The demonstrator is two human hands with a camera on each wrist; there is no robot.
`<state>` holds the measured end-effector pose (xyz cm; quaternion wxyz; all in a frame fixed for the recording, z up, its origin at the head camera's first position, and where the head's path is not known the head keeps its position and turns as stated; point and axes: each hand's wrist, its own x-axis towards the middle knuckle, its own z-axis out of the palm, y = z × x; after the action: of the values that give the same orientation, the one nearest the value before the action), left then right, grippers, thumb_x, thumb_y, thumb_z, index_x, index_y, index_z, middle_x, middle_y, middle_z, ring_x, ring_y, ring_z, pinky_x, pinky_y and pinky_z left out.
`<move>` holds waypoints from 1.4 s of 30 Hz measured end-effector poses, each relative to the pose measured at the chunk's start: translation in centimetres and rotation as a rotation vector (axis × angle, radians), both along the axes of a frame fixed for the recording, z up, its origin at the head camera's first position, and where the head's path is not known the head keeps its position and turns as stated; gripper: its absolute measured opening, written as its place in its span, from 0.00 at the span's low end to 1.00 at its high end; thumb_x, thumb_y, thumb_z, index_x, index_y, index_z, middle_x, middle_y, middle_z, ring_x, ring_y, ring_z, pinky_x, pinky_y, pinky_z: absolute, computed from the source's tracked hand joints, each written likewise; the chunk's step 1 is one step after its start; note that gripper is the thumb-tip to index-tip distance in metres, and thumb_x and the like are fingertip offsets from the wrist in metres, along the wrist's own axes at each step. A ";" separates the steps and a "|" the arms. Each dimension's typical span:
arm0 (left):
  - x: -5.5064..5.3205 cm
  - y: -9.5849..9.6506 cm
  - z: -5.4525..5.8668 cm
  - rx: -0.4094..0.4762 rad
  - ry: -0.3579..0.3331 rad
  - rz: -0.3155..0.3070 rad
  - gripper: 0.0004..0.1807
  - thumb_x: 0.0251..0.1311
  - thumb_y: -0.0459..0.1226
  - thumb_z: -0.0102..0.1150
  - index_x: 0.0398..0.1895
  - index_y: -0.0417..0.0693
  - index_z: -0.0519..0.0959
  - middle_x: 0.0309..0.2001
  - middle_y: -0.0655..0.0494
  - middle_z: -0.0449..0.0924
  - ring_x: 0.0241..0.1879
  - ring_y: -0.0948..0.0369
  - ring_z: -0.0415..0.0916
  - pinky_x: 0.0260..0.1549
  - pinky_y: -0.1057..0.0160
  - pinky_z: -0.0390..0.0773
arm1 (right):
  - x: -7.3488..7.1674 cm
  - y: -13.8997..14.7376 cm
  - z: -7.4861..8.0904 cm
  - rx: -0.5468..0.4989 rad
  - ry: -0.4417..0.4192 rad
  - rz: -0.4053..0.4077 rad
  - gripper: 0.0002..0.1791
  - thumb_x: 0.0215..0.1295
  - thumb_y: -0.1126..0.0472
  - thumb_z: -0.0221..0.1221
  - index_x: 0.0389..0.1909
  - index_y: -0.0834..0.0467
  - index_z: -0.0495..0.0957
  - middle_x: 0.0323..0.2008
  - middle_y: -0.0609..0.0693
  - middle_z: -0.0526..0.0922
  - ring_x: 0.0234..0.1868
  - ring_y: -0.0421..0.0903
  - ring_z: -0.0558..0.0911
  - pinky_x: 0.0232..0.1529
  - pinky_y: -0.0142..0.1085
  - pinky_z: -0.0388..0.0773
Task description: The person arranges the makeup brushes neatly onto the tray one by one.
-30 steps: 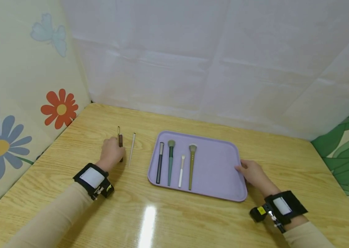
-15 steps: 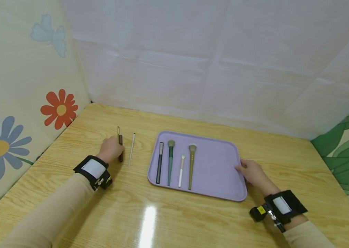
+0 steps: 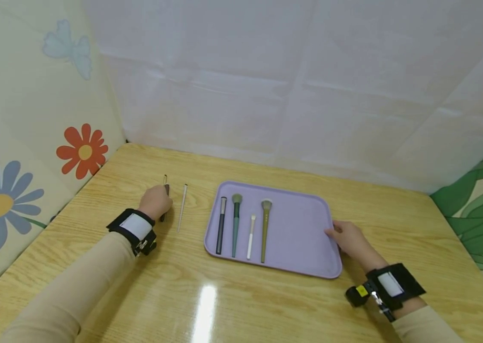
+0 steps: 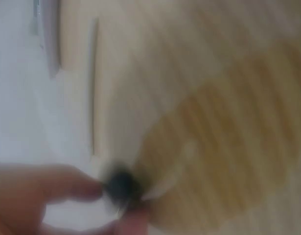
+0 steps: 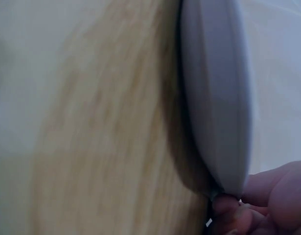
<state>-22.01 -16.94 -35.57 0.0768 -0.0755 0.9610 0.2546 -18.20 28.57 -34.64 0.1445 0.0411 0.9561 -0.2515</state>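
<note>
In the head view my left hand (image 3: pixel 155 202) pinches a dark brown pen-shaped stick (image 3: pixel 166 189) at the table's left; the hand covers its middle. The left wrist view shows thumb and finger on the stick's dark, blurred end (image 4: pixel 122 187). Just behind it a thin tool with a looped tip (image 3: pixel 165 179) is mostly hidden by the hand. A slim white stick (image 3: pixel 183 207) lies to the right, apart from the hand. My right hand (image 3: pixel 348 239) grips the right rim of the lilac tray (image 3: pixel 301 228), thumb above and fingers below the rim in the right wrist view.
On the tray's left half lie a black-handled brush (image 3: pixel 221 226), a green brush (image 3: pixel 236 224), a short white brush (image 3: pixel 251 237) and an olive brush (image 3: pixel 266 228), roughly parallel. A pale curtain (image 3: pixel 267 95) stands behind the wooden table (image 3: pixel 250 305).
The left hand has shifted a little and turned, and the dark brown stick now leans, its lower end moved left. The right hand and tray have stayed in place.
</note>
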 end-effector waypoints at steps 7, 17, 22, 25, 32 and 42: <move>-0.1 0.1 0.1 -0.020 -0.017 -0.010 0.10 0.61 0.25 0.44 0.36 0.25 0.75 0.28 0.42 0.72 0.22 0.55 0.70 0.16 0.66 0.68 | 0.0 0.3 -0.1 -0.006 0.019 0.021 0.27 0.75 0.62 0.48 0.64 0.79 0.60 0.54 0.73 0.73 0.41 0.55 0.78 0.36 0.41 0.79; 0.5 -0.6 -0.1 0.152 -0.027 0.058 0.07 0.60 0.26 0.43 0.32 0.30 0.71 0.26 0.45 0.69 0.22 0.56 0.70 0.17 0.66 0.69 | 0.1 0.1 0.0 -0.008 0.029 0.040 0.26 0.75 0.62 0.48 0.63 0.79 0.60 0.53 0.74 0.74 0.42 0.55 0.78 0.37 0.43 0.80; 0.8 -1.0 -0.2 0.201 0.008 0.057 0.06 0.59 0.26 0.43 0.28 0.31 0.70 0.25 0.46 0.69 0.23 0.55 0.69 0.18 0.66 0.68 | 0.0 -0.1 0.1 0.001 0.009 0.016 0.26 0.75 0.62 0.48 0.64 0.78 0.60 0.54 0.73 0.74 0.42 0.55 0.77 0.38 0.42 0.79; 1.0 -1.0 -0.2 0.226 0.028 0.055 0.06 0.59 0.25 0.42 0.27 0.32 0.69 0.24 0.47 0.67 0.22 0.56 0.68 0.18 0.67 0.68 | 0.0 -0.1 0.1 0.002 0.005 0.012 0.26 0.75 0.62 0.47 0.64 0.78 0.60 0.54 0.73 0.74 0.42 0.55 0.77 0.38 0.42 0.79; 1.5 -0.4 0.4 0.304 0.013 0.060 0.05 0.62 0.25 0.44 0.30 0.31 0.70 0.24 0.48 0.66 0.22 0.58 0.66 0.18 0.68 0.67 | 0.0 -0.1 0.1 0.000 -0.002 0.008 0.27 0.76 0.62 0.47 0.65 0.78 0.59 0.56 0.73 0.72 0.44 0.55 0.77 0.39 0.42 0.79; 1.8 -0.1 0.6 0.344 0.026 0.045 0.08 0.64 0.27 0.45 0.29 0.31 0.73 0.20 0.51 0.64 0.19 0.60 0.64 0.17 0.69 0.66 | 0.1 0.0 0.1 -0.010 0.009 0.021 0.26 0.75 0.62 0.47 0.64 0.78 0.60 0.53 0.72 0.75 0.41 0.54 0.78 0.35 0.40 0.79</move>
<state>-20.19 -17.06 -34.98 0.0706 -0.0797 0.9022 0.4181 -18.10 28.57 -34.51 0.1431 0.0293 0.9559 -0.2548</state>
